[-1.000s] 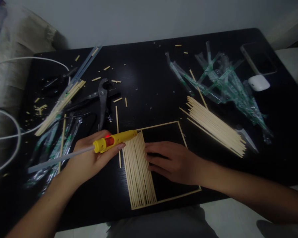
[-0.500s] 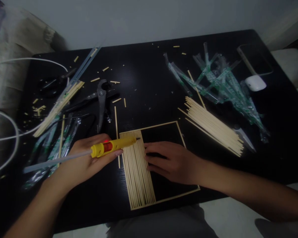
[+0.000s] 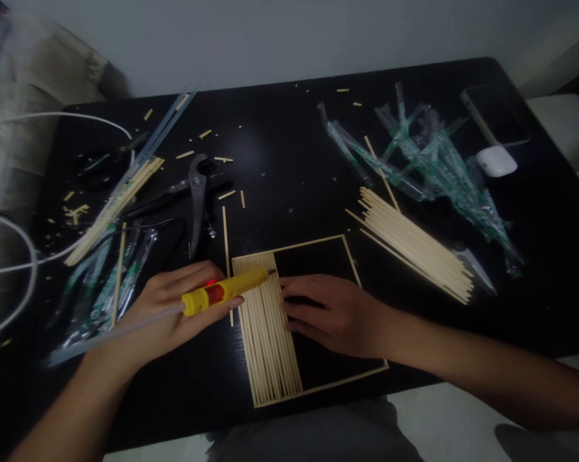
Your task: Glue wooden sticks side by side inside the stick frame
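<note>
My left hand (image 3: 178,308) is closed around a yellow hot glue gun (image 3: 226,290) with a long glue stick (image 3: 116,330) trailing from its rear. The gun's nozzle is over the upper right part of a row of thin wooden sticks (image 3: 270,346). These lie side by side in the left part of a rectangular stick frame (image 3: 350,256). My right hand (image 3: 332,314) lies inside the frame, fingers stretched out, with fingertips against the row's right edge. A loose stick (image 3: 226,237) lies just left of the frame.
Right of the frame are a stick bundle (image 3: 414,244), a knife blade (image 3: 477,273), plastic wrappers (image 3: 429,147), a phone (image 3: 496,115) and a white earbud case (image 3: 496,160). On the left lie pliers (image 3: 198,192), scissors (image 3: 101,163), more sticks (image 3: 116,208), offcuts and a white cable (image 3: 29,250).
My left hand has shifted the glue gun slightly right, its rear end dropping a little and the glue stick swinging lower. My right hand and the sticks stay put.
</note>
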Demonstrator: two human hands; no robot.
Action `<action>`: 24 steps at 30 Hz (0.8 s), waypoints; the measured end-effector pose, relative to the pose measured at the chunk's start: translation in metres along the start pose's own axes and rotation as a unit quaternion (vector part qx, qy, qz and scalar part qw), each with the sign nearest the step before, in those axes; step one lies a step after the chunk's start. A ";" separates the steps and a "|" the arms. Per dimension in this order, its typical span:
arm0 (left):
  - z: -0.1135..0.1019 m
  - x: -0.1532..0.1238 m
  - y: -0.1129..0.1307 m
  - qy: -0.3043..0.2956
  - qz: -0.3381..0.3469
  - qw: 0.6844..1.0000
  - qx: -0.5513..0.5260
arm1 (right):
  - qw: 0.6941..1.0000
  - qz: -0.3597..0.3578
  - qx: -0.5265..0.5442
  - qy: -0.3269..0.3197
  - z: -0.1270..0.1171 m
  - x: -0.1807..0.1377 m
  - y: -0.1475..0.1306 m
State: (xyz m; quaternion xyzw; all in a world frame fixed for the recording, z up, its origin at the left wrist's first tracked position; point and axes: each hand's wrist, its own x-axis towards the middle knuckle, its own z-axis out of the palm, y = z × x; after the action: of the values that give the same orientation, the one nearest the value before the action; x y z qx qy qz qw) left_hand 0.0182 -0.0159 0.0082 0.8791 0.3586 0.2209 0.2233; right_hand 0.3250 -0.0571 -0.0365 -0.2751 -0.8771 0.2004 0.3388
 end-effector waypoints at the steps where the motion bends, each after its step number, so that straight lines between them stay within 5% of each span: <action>1: -0.001 0.000 0.000 -0.009 0.005 1.000 -0.003 | 1.000 0.003 -0.001 -0.003 0.000 0.000 0.000; 15: -0.003 0.002 -0.002 -0.013 0.052 0.998 0.033 | 1.000 -0.006 0.000 0.004 0.001 0.001 -0.001; 24: 0.005 0.005 0.000 0.040 -0.003 0.999 0.025 | 1.000 -0.008 -0.001 0.007 0.003 0.000 0.000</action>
State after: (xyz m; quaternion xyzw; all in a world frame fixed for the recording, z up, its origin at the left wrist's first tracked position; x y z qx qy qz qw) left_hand 0.0239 -0.0136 0.0048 0.8738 0.3752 0.2460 0.1875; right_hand 0.3235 -0.0577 -0.0385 -0.2701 -0.8770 0.1950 0.3463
